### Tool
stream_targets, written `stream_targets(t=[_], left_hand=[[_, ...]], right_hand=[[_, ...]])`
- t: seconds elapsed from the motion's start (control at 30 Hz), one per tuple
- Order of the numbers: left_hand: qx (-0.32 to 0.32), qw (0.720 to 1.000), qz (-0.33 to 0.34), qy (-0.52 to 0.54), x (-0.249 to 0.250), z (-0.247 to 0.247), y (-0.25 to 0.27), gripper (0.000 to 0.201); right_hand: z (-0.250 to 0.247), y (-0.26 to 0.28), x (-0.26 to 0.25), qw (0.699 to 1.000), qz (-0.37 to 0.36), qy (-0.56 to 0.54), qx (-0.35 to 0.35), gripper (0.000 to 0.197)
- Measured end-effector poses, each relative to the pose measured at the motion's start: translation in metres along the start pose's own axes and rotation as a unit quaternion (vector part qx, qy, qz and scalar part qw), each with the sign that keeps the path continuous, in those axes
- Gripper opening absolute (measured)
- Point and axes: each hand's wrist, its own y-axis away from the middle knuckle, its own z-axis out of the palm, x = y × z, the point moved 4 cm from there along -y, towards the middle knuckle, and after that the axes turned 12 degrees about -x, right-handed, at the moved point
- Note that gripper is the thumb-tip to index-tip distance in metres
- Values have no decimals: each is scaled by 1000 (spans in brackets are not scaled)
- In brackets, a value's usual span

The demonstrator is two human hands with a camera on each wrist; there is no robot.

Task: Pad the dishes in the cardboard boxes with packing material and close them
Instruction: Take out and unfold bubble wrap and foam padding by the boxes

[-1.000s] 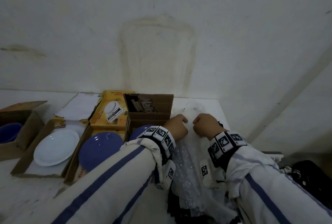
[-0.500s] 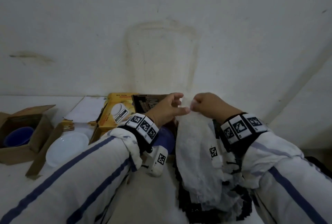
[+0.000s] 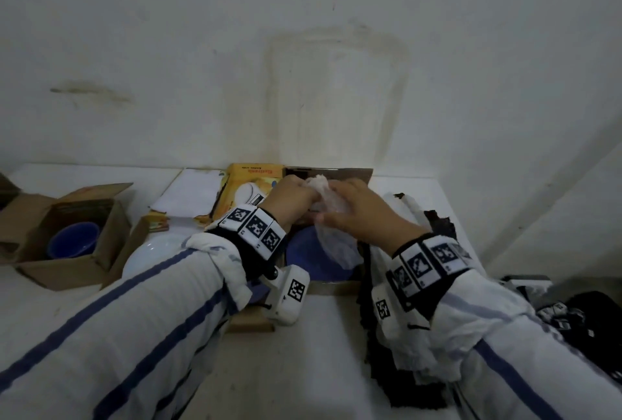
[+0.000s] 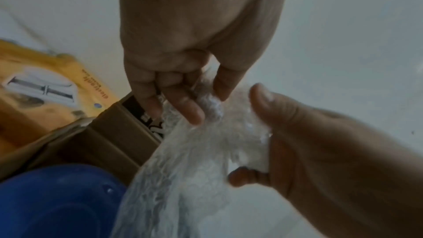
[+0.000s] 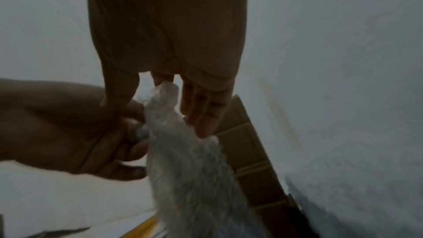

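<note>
A: The bubble wrap is bunched between both hands above the brown box, its tail hanging onto the blue plate inside.

B: Who has hold of it?

A: The left hand pinches the top of the wad, thumb against curled fingers, as the left wrist view shows. The right hand is at three o'clock from the wad; its thumb and fingers close round the side.

B: What could go wrong?

A: My guess: only a narrow strip hangs over the plate's three o'clock side, so the rest of the blue surface may stay bare if the wad goes down as it is. The wrap is light and springy; stuffed in bunched, it could puff back up and hold the flap at twelve o'clock from shutting.

B: And round about?

A: At nine o'clock from the brown box, the yellow box lies open; part of a white plate shows beside the left sleeve. Further towards nine, a small carton holds a blue bowl. Those appear unpadded, so the task looks early. A sleeve sweeping left might nudge the yellow box. At three o'clock, more wrap lies piled on dark material on the table.
</note>
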Motion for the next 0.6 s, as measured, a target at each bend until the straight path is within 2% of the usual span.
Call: stream_targets(t=[0.07,0.17,0.27,0.3,0.33,0.4,0.43,0.5,0.6], left_hand=[[-37,997,-9,60,-4,0,2,15],[-62,991,11,118,-8,-1,5,13],[-90,993,-20,79,-20,-5,5,13],[-109,990,-41,77,-25,-7,5,26],[-129,986,-65,89,-29,-10,4,39],[-154,977,-80,119,-34,-11,4,45],[-148,977,-73,132,-36,-13,0,40],[-107,983,-54,138,-40,-21,-8,34],[-36,991,-73,106,-52,-33,-16,31]], right_hand=[[15,-4,-2,1000,-5,19,16,60],[21,-13,-1,996,4,39,74,42],[22,-26,7,992,60,-16,108,25],[22,-30,9,988,77,-47,126,22],[24,-31,11,979,81,-125,140,21],[30,-27,3,929,38,-333,159,17],[34,-26,-2,913,9,-379,150,15],[42,-24,-10,917,-10,-383,114,13],[55,-31,-3,935,37,-342,87,13]])
